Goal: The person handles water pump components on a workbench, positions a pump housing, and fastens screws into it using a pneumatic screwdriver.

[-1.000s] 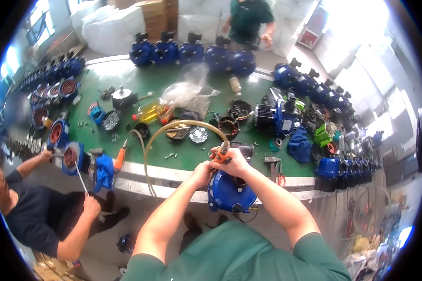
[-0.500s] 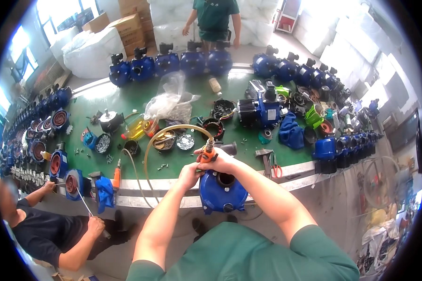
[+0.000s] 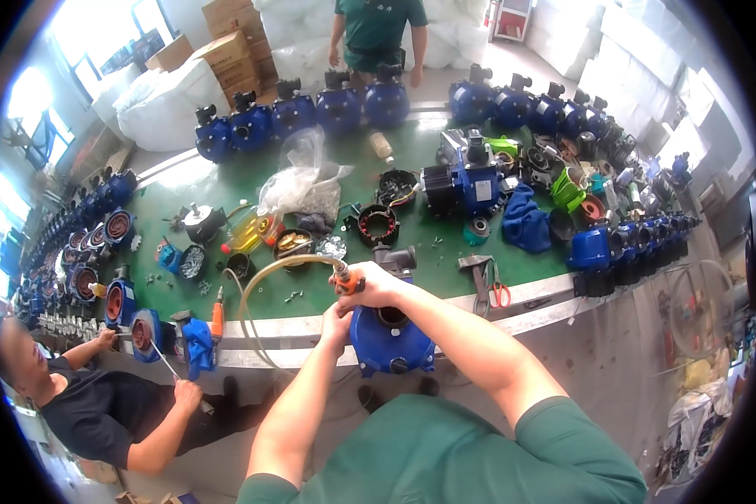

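Note:
A blue pump housing (image 3: 388,343) sits at the near edge of the bench in front of me, its round dark opening facing up. My right hand (image 3: 373,286) is closed around an orange air screwdriver (image 3: 347,280) above the pump's left side. A tan air hose (image 3: 265,275) loops away from the tool to the left. Just below the tool, my left hand (image 3: 337,321) is held closed against the pump's left side. What its fingers pinch, if anything, is hidden. The screwdriver's tip is out of sight behind my hands.
Behind the pump lie a stator ring (image 3: 377,224), small parts bowls and a clear plastic bag (image 3: 302,195). A hammer (image 3: 477,277) and red-handled scissors (image 3: 499,290) lie right. Another orange driver (image 3: 218,315) stands left, near a co-worker (image 3: 101,403). Blue pumps line the bench's edges.
My right hand and the screwdriver have shifted left across the pump, tilting the tool. My left hand has dropped slightly beneath it. My view has also shifted a little.

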